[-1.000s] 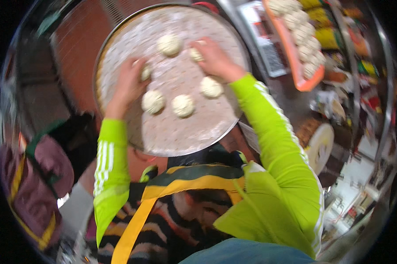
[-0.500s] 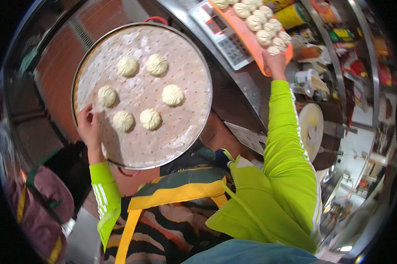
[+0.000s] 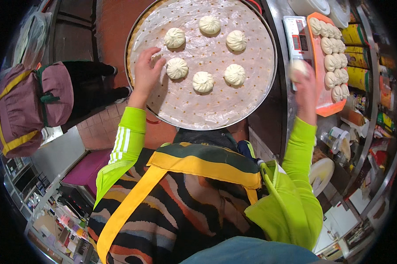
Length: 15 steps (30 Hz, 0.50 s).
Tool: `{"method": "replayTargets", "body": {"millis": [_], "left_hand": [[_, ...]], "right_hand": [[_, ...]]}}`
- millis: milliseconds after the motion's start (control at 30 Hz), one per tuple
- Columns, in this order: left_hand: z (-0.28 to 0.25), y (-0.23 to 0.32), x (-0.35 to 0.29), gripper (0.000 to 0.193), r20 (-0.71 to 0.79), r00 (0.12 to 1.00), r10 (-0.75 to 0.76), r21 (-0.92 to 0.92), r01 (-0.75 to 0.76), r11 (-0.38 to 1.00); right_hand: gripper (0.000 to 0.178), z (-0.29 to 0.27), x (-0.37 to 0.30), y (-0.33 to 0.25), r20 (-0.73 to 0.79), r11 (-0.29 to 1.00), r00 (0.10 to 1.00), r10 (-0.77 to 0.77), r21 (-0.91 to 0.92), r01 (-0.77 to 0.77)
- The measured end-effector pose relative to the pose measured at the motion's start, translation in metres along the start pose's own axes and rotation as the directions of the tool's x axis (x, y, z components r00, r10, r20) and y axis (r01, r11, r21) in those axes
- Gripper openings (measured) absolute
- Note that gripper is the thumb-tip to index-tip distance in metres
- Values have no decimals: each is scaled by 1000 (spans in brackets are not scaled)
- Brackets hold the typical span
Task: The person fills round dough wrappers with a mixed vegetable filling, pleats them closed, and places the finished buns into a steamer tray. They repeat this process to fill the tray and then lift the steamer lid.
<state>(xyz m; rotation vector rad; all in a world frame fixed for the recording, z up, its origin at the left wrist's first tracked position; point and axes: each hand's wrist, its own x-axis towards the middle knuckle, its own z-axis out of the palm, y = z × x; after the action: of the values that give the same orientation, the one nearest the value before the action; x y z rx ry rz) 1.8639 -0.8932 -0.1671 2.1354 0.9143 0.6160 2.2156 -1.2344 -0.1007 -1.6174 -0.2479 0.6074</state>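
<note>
A pleated steamed bun is held in the fingers of my right hand, a little blurred, between the orange tray and the round steamer tray. Rows of pleated buns fill much of the orange tray. On the steamer tray's perforated liner several buns sit apart in a ring. My left hand hovers by the left rim, its thumb and fingers apart and empty, closest to the left bun.
A digital scale lies beside the orange tray on the metal counter. Yellow packages, plastic tubs and a round white lid crowd the right side. Another person in mauve stands at the left.
My right hand has left the orange tray's end and now carries a bun toward the steamer tray. The view has shifted, so the trays appear elsewhere. My left hand stays by the steamer's left rim.
</note>
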Motion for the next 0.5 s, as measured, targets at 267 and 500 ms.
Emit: {"method": "replayTargets", "body": {"millis": [267,500], "left_hand": [[15,8,-22,40,57,997,54,-71,-50,996],[10,-4,-8,48,-58,998,-10,-63,6,998]], "right_hand": [[65,232,12,40,772,385,542,-332,-414,825],[70,241,42,34,702,496,637,-317,-450,743]]}}
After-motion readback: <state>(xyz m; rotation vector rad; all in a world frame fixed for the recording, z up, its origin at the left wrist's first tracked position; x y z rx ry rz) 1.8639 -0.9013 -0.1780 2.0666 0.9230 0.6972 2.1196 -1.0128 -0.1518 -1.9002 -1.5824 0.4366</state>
